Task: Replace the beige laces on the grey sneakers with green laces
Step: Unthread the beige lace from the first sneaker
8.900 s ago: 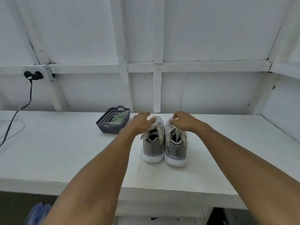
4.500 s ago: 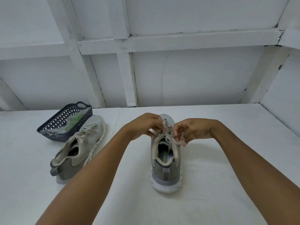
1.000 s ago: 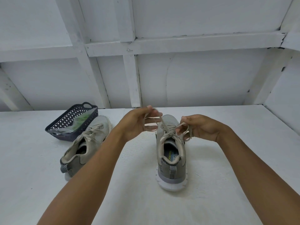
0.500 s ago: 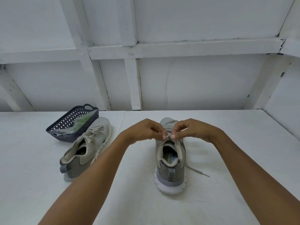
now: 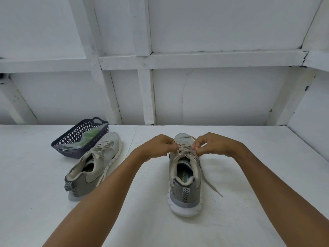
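Unlacing step, early on. L hand (image 5: 160,146) and R hand (image 5: 211,145) over near sneaker (image 5: 185,177) on table (image 5: 151,220), fingers (image 5: 173,146) of both pinching beige lace (image 5: 185,152) at top eyelets. Knot looks undone; loose end (image 5: 213,188) trailing to R of heel. Next: draw lace out eyelet by eyelet w/ short tugs, shoe kept steady. 2nd sneaker (image 5: 94,166) at L fully laced. Green laces (image 5: 89,138) bagged in basket (image 5: 71,154), untouched.

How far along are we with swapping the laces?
Early. Done: the beige lace on the centre sneaker is untied, one end trailing on the table. In hand: left hand and right hand pinch that lace at the upper eyelets. Left: unthreading it, the second sneaker laced in beige, and the green laces bagged in the basket.
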A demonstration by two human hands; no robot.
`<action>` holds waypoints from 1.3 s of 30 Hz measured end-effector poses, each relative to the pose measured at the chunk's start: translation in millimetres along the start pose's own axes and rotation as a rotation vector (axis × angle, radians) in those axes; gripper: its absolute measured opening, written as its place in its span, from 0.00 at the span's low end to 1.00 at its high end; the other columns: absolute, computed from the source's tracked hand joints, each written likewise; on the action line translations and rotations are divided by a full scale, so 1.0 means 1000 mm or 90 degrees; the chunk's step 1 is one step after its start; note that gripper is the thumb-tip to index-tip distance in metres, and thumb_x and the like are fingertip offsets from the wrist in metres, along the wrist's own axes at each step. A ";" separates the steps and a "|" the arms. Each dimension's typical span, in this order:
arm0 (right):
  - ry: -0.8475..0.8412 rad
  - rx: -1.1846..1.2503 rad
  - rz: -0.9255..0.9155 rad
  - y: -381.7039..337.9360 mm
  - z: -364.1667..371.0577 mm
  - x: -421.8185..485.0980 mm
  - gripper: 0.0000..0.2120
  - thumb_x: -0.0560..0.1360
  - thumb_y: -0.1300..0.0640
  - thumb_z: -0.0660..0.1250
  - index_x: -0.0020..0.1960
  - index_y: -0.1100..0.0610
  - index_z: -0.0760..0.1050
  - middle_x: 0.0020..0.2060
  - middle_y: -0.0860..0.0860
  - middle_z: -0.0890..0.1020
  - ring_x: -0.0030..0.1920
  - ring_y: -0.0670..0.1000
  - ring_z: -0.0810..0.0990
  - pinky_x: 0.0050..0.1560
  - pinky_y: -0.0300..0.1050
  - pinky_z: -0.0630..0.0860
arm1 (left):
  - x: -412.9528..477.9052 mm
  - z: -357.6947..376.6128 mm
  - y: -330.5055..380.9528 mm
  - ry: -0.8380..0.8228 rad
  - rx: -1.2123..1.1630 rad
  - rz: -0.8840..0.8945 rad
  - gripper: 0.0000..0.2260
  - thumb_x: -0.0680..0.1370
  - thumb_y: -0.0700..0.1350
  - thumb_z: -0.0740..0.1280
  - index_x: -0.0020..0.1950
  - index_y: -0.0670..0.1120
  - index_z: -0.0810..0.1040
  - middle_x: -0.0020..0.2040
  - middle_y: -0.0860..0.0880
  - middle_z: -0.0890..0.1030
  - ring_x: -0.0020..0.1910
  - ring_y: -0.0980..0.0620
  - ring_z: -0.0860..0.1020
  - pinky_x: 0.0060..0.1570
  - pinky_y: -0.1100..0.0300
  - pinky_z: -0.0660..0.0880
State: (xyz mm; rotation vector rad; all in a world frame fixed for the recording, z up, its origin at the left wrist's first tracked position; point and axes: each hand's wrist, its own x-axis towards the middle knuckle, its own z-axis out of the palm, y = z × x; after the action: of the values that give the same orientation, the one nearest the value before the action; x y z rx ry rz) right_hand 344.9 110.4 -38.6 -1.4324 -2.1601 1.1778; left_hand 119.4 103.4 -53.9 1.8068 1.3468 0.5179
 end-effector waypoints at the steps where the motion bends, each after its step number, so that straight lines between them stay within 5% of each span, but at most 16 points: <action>1: -0.007 0.006 -0.001 0.002 0.001 0.001 0.06 0.67 0.62 0.72 0.35 0.52 0.80 0.50 0.59 0.83 0.47 0.50 0.79 0.61 0.57 0.75 | -0.001 0.001 0.001 -0.017 -0.003 0.008 0.06 0.76 0.41 0.69 0.49 0.39 0.81 0.52 0.44 0.84 0.52 0.48 0.79 0.54 0.51 0.77; 4: -0.065 0.015 -0.023 0.004 0.005 0.001 0.05 0.73 0.65 0.70 0.45 0.56 0.80 0.45 0.54 0.82 0.46 0.47 0.77 0.51 0.47 0.75 | -0.001 0.004 0.007 -0.056 -0.006 0.050 0.05 0.75 0.41 0.72 0.51 0.42 0.81 0.50 0.44 0.83 0.48 0.53 0.78 0.49 0.59 0.75; 8: -0.019 0.086 -0.060 0.007 0.001 0.001 0.05 0.73 0.65 0.69 0.44 0.56 0.80 0.45 0.52 0.81 0.46 0.46 0.77 0.50 0.40 0.74 | 0.002 0.000 0.004 -0.037 -0.143 0.071 0.03 0.74 0.37 0.71 0.44 0.45 0.81 0.53 0.40 0.83 0.49 0.51 0.79 0.53 0.55 0.77; 15: -0.141 0.394 -0.162 0.023 0.001 0.004 0.09 0.64 0.58 0.69 0.41 0.60 0.74 0.47 0.58 0.76 0.49 0.55 0.75 0.53 0.52 0.71 | 0.002 -0.010 -0.001 -0.007 -0.443 0.074 0.06 0.72 0.41 0.65 0.44 0.41 0.82 0.55 0.44 0.83 0.56 0.49 0.80 0.53 0.50 0.78; 18: 0.000 0.520 -0.163 0.020 -0.006 0.009 0.22 0.60 0.53 0.77 0.48 0.64 0.78 0.53 0.59 0.79 0.54 0.55 0.78 0.57 0.55 0.74 | 0.004 -0.014 0.000 0.020 -0.545 0.068 0.08 0.71 0.41 0.65 0.45 0.40 0.81 0.53 0.44 0.83 0.58 0.47 0.80 0.57 0.46 0.78; 21: 0.162 0.589 -0.116 0.017 -0.015 0.009 0.03 0.65 0.58 0.75 0.38 0.56 0.83 0.47 0.54 0.81 0.52 0.51 0.79 0.52 0.51 0.77 | 0.005 -0.023 0.000 0.061 -0.650 0.079 0.04 0.70 0.40 0.65 0.41 0.42 0.79 0.52 0.42 0.83 0.56 0.46 0.81 0.54 0.46 0.78; 26: 0.334 0.709 0.057 0.033 -0.021 0.010 0.08 0.77 0.60 0.66 0.39 0.56 0.76 0.39 0.52 0.81 0.45 0.53 0.80 0.45 0.50 0.77 | 0.003 -0.037 0.001 0.141 -0.742 0.072 0.02 0.76 0.41 0.64 0.43 0.43 0.75 0.44 0.46 0.82 0.39 0.50 0.79 0.37 0.57 0.75; 29: 0.402 0.603 0.166 0.043 -0.019 0.009 0.08 0.78 0.57 0.66 0.41 0.57 0.75 0.39 0.53 0.81 0.39 0.52 0.79 0.39 0.47 0.75 | 0.004 -0.043 0.000 0.224 -0.670 0.010 0.06 0.78 0.37 0.64 0.42 0.46 0.71 0.42 0.46 0.80 0.29 0.53 0.68 0.26 0.63 0.64; 32: 0.410 0.399 0.245 0.047 -0.013 0.007 0.07 0.78 0.57 0.65 0.44 0.60 0.76 0.40 0.55 0.81 0.36 0.51 0.78 0.36 0.43 0.72 | 0.009 -0.045 -0.009 0.310 -0.428 -0.077 0.07 0.76 0.35 0.66 0.43 0.45 0.72 0.43 0.45 0.79 0.29 0.52 0.67 0.26 0.61 0.64; 35: 0.356 0.181 0.286 0.047 -0.010 0.005 0.09 0.76 0.56 0.66 0.39 0.60 0.73 0.36 0.54 0.79 0.34 0.52 0.78 0.34 0.42 0.69 | 0.011 -0.041 -0.018 0.268 -0.100 -0.150 0.02 0.77 0.40 0.69 0.48 0.44 0.77 0.47 0.46 0.80 0.37 0.50 0.73 0.33 0.58 0.70; 39: 0.342 -0.079 0.251 0.042 -0.003 0.003 0.15 0.72 0.49 0.70 0.37 0.57 0.68 0.31 0.50 0.73 0.33 0.50 0.73 0.35 0.43 0.67 | 0.005 -0.028 -0.016 0.086 0.333 -0.182 0.15 0.79 0.50 0.68 0.62 0.44 0.78 0.63 0.46 0.78 0.60 0.46 0.75 0.54 0.57 0.71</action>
State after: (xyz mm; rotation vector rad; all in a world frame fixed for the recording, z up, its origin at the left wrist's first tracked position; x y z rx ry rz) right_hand 371.2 121.5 -69.5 -2.0156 -1.6472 0.6539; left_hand 91.4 120.0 -51.0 1.9563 1.9317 0.1376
